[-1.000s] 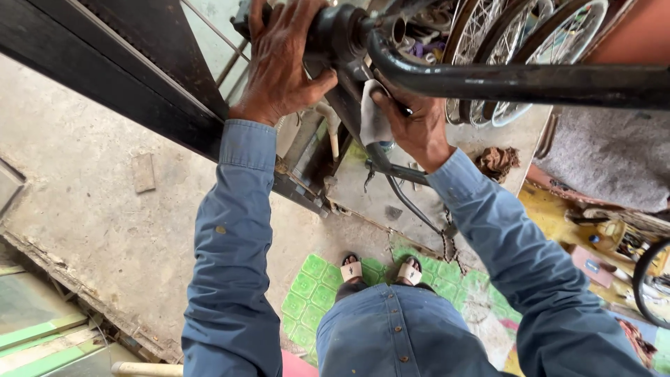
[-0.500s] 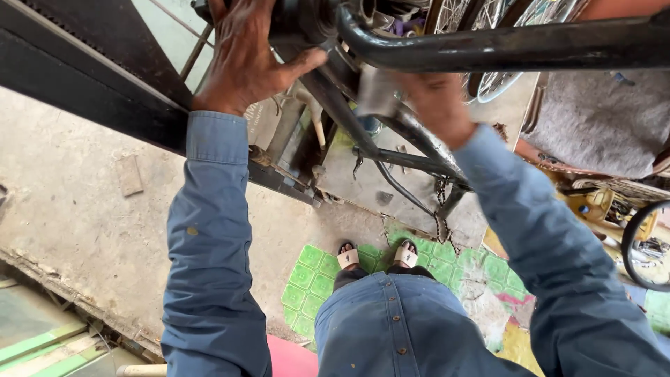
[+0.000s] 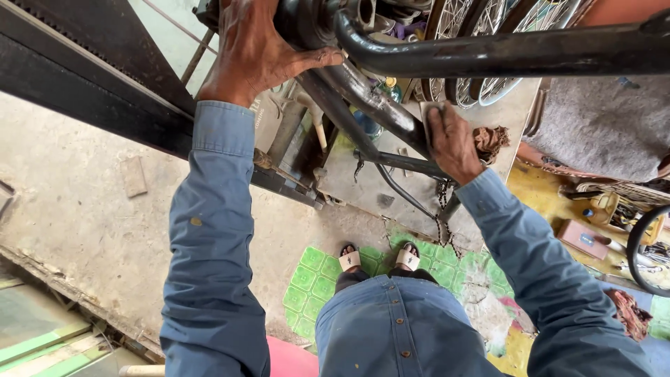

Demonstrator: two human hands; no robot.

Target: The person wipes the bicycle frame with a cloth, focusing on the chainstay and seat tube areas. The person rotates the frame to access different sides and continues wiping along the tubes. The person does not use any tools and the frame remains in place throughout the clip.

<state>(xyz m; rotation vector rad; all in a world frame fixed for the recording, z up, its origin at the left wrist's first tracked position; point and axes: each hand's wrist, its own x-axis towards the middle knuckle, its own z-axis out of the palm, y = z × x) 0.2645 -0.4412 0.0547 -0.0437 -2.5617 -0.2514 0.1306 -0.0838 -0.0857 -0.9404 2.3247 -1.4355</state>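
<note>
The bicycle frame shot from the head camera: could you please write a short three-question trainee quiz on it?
1. True or false: the left hand rests on the dark bicycle frame.
2. What does the right hand press against the sloping frame tube? A) a wrench B) a small flat grey pad C) a hammer
3. What colour is the mat under the sandalled feet?

Key: 1 true; 2 B; 3 green.

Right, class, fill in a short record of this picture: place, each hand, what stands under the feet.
Place: workshop with concrete floor
Left hand: gripping the top of a black metal bicycle frame
Right hand: pressing a small pale pad against the frame's sloping tube
Underfoot: green plastic mat, white sandals
Behind: spoked wheels
</note>
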